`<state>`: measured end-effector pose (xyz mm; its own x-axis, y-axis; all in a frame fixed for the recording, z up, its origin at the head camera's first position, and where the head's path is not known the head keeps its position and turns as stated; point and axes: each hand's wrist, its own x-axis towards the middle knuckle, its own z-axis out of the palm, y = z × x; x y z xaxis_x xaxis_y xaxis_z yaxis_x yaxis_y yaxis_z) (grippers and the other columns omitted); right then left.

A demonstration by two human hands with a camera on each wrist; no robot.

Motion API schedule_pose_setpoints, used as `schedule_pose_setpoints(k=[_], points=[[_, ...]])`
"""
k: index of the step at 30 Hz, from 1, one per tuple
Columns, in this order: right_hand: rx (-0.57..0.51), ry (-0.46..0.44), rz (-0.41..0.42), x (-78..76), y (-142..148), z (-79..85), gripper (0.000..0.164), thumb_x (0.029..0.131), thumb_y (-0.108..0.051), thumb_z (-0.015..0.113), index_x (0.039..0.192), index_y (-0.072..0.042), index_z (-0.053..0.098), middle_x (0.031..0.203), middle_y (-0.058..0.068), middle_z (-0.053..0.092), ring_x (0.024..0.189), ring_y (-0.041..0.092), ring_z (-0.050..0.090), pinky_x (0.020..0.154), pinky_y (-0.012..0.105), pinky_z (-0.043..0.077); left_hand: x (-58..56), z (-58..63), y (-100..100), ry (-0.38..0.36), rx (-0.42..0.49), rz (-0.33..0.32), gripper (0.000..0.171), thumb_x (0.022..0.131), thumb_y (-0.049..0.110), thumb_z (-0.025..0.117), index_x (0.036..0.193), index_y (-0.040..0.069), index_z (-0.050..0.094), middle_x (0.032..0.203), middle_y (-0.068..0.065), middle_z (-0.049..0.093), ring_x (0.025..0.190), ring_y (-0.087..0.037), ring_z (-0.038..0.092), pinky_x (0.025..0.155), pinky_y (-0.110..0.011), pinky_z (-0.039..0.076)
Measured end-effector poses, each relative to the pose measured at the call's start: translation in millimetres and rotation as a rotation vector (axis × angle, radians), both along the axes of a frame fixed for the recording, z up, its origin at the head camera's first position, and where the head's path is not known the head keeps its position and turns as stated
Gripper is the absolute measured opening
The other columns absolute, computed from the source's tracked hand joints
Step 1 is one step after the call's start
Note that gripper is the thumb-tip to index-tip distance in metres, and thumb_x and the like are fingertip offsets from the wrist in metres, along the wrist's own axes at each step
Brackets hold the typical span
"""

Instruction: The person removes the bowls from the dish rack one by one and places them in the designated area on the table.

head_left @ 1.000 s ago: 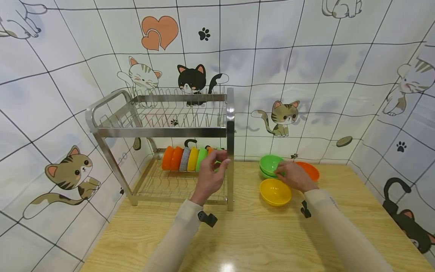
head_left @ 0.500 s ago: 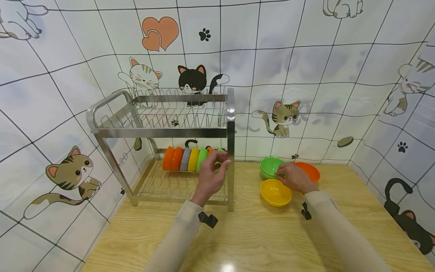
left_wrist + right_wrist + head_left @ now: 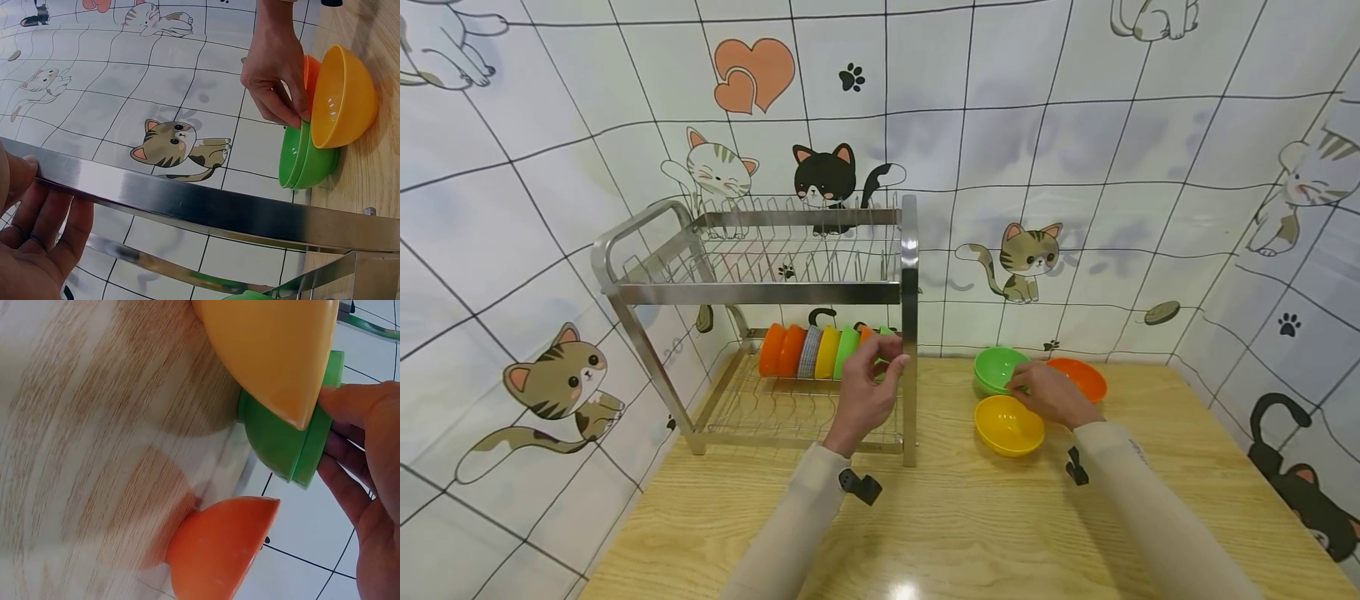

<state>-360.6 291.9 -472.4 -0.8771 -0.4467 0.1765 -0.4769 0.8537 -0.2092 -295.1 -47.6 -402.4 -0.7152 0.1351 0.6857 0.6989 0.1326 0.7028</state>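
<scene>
Rack (image 3: 760, 293): nine o'clock from yellow bowl (image 3: 1010, 426)
Left hand (image 3: 865, 396): gripping the rack's post (image 3: 909, 275)
Green bowls (image 3: 999, 367): nested, twelve o'clock from yellow bowl
Right hand (image 3: 1054, 392): pinching green bowls' rim
Orange bowl (image 3: 1084, 379): two o'clock from yellow bowl

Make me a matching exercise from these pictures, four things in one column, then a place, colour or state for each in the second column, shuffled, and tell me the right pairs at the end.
Column one:
1. Left hand
2. Right hand
3. Stacked bowls on the table
4. Bowl nearest the wearer on the table

Column two:
A. Yellow
B. Pinching the edge of the stacked bowls
C. Green
D. At the rack post

Right pairs: 1-D, 2-B, 3-C, 4-A.
</scene>
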Motion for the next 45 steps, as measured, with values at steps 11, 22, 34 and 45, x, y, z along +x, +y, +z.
schedule_pose_setpoints(k=[11, 22, 34, 45], points=[[-0.026, -0.053, -0.053, 5.2, 4, 1.4, 0.026, 0.095, -0.020, 0.074, 0.118, -0.011, 0.077, 0.126, 0.016, 0.068, 0.119, 0.038, 0.062, 0.103, 0.059, 0.051, 1.6, 0.5, 5, -0.023, 0.003, 0.019, 0.019, 0.097, -0.001, 0.065, 0.116, -0.004, 0.064, 0.100, -0.021, 0.066, 0.087, -0.037, 0.066, 0.080, -0.046, 0.062], [-0.081, 0.003, -0.050, 11.4, 6, 5.4, 0.040, 0.095, -0.027, 0.074, 0.131, -0.011, 0.069, 0.142, 0.016, 0.062, 0.135, 0.041, 0.051, 0.108, 0.062, 0.046, 1.2, 1.9, 2, -0.064, -0.011, -0.002, 0.016, 0.099, 0.005, 0.066, 0.115, 0.002, 0.065, 0.102, -0.015, 0.067, 0.088, -0.030, 0.066, 0.083, -0.043, 0.062], [-0.201, 0.043, -0.051, 25.3, -9, 22.6, 0.051, 0.093, -0.029, 0.076, 0.140, -0.014, 0.061, 0.148, 0.017, 0.055, 0.137, 0.041, 0.048, 0.109, 0.065, 0.043, 2.9, 5.3, -4, -0.136, -0.017, 0.004, 0.018, 0.097, 0.010, 0.070, 0.114, 0.006, 0.068, 0.104, -0.012, 0.070, 0.091, -0.024, 0.067, 0.086, -0.041, 0.062], [-0.352, 0.111, 0.010, 42.3, -32, 50.8, 0.051, 0.093, -0.030, 0.077, 0.141, -0.022, 0.060, 0.146, 0.008, 0.058, 0.134, 0.032, 0.050, 0.107, 0.063, 0.046, 0.0, 6.0, -11, -0.187, -0.018, -0.022, 0.017, 0.098, 0.018, 0.071, 0.112, 0.011, 0.073, 0.108, -0.007, 0.072, 0.095, -0.021, 0.069, 0.089, -0.045, 0.060]])
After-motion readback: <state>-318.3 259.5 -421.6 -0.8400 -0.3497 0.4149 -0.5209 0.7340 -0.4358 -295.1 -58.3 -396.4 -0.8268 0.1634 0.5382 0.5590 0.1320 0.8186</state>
